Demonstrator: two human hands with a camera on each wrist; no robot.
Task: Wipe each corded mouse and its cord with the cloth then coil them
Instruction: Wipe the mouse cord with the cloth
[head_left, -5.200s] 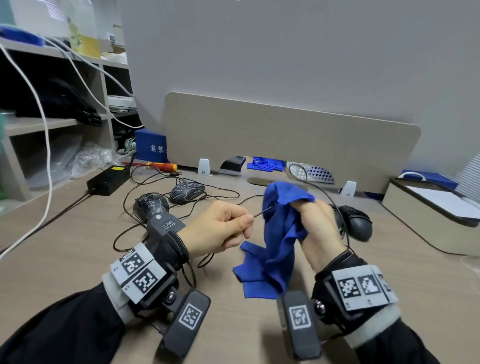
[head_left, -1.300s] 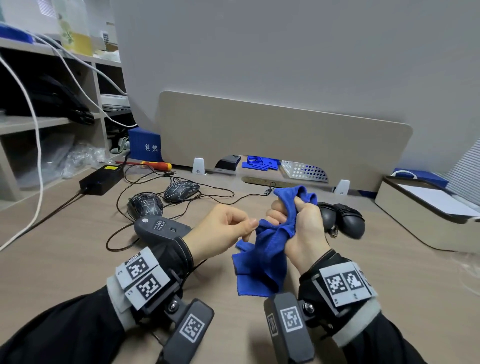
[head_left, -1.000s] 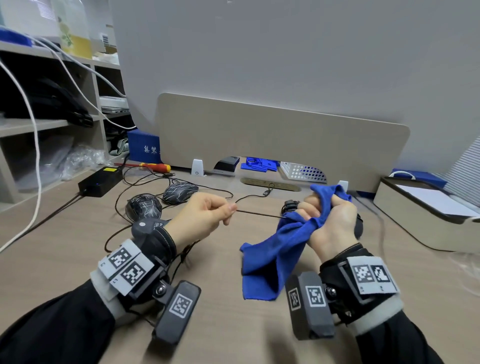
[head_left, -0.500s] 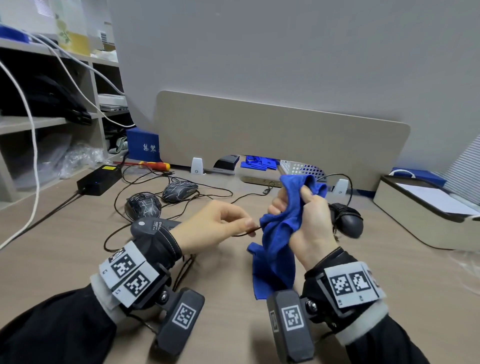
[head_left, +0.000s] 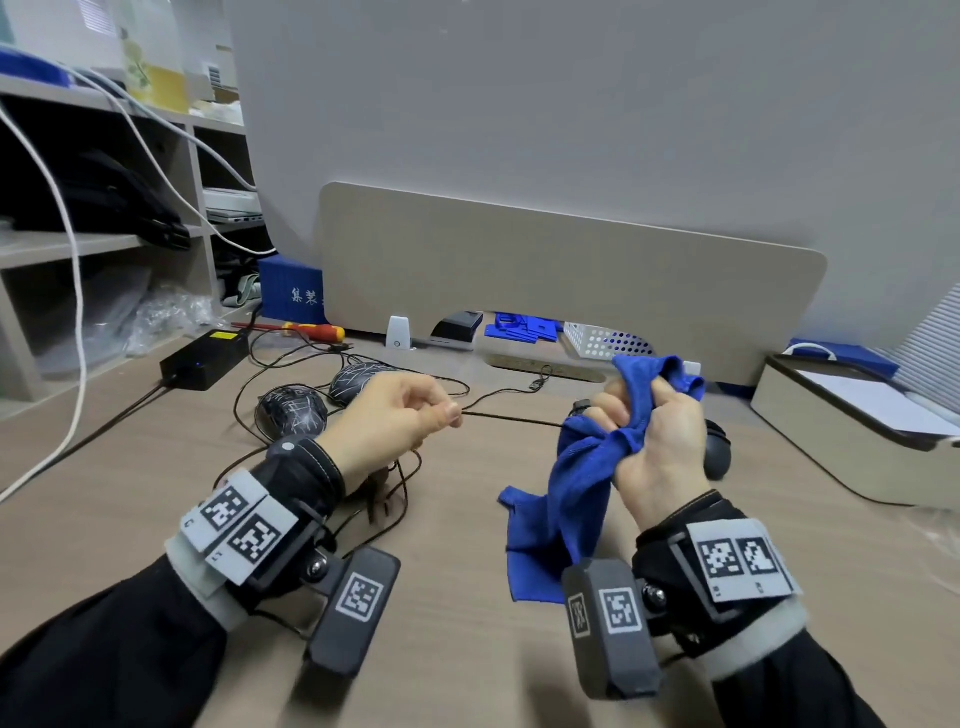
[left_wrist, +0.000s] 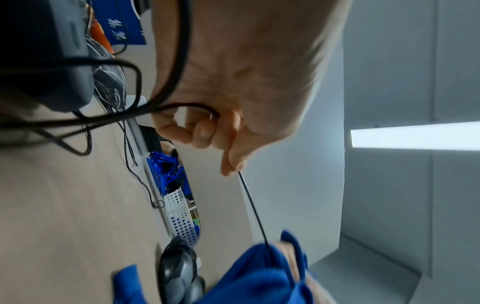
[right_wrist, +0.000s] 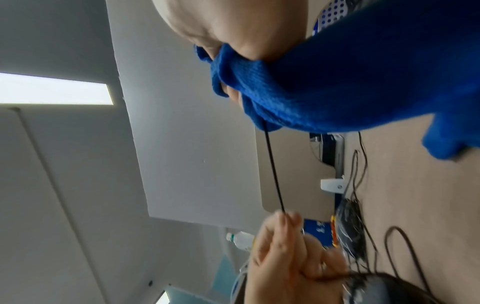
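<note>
**Cord held taut between two hands, cloth bunched on it**

- Hands, 2. The left hand (head_left: 392, 418) pinches the black cord (head_left: 511, 420) between thumb and forefinger, other fingers curled. The right hand (head_left: 652, 439) is clenched round the blue cloth (head_left: 566, 483), which wraps the cord where it enters the fist; loose cloth hangs toward 6 o'clock.
- Cord, 1 in hand: a straight, taut run from the left fingertips at 9 o'clock to the cloth at 3 o'clock, above the surface (head_left: 457, 545). Slack loops trail under the left wrist.
- Corded mice, 3 counted on the surface. Two dark patterned mice (head_left: 291, 413) (head_left: 356, 379) lie side by side at 11 o'clock of the left hand, among tangled cords. One plain dark mouse (head_left: 717, 457) sits just beyond the right hand, partly hidden.
- Cloth, 1.
- Others: power brick (head_left: 205, 356), 1; screwdriver (head_left: 311, 329), 1; white perforated basket (head_left: 597, 340), 1, all toward 12 o'clock.
</note>
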